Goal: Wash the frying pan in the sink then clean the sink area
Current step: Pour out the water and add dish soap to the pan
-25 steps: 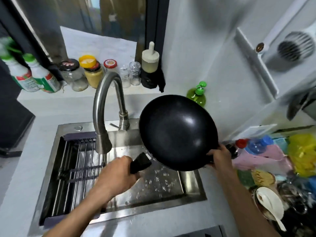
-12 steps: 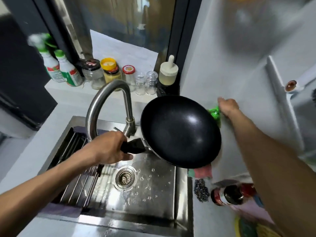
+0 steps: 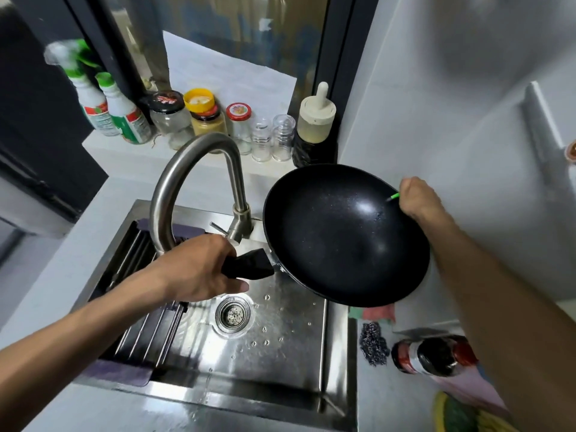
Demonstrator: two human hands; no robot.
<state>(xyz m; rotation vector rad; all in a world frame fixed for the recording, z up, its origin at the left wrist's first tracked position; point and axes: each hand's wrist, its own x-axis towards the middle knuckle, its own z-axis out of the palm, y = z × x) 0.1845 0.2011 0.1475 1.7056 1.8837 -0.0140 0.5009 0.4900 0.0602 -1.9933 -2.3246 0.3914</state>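
Above the stainless steel sink [image 3: 290, 363], head view: a black frying pan [image 3: 343, 235] is held tilted, its inside facing the camera, its lower rim over the sink's right edge. Left hand [image 3: 199, 269] grips the pan's black handle [image 3: 249, 268]; fingers are curled round it from above, thumb underneath, closed tight with no gap visible. Right hand [image 3: 417, 198] is at the pan's upper right rim, fingers curled into a fist round a green nozzle [image 3: 394, 195], of which only the tip protrudes, pointing into the pan. The body of whatever the nozzle belongs to is hidden behind the pan; cannot tell what it is.

Curved steel faucet [image 3: 193, 182] stands at the sink's back, its spout ending behind the left hand. Drain strainer [image 3: 233, 313] lies in the basin floor with water drops around it. A roll-up drying rack [image 3: 140, 307] covers the sink's left part.

On the counter right of the sink: a dark steel scourer [image 3: 372, 344], a pink and green cloth [image 3: 374, 313] partly under the pan, a dark bottle with red label [image 3: 433, 355] lying on its side.

On the back ledge: two spray bottles [image 3: 109, 110], several jars [image 3: 187, 120], two clear shakers [image 3: 272, 138], a cream-capped bottle [image 3: 314, 120]
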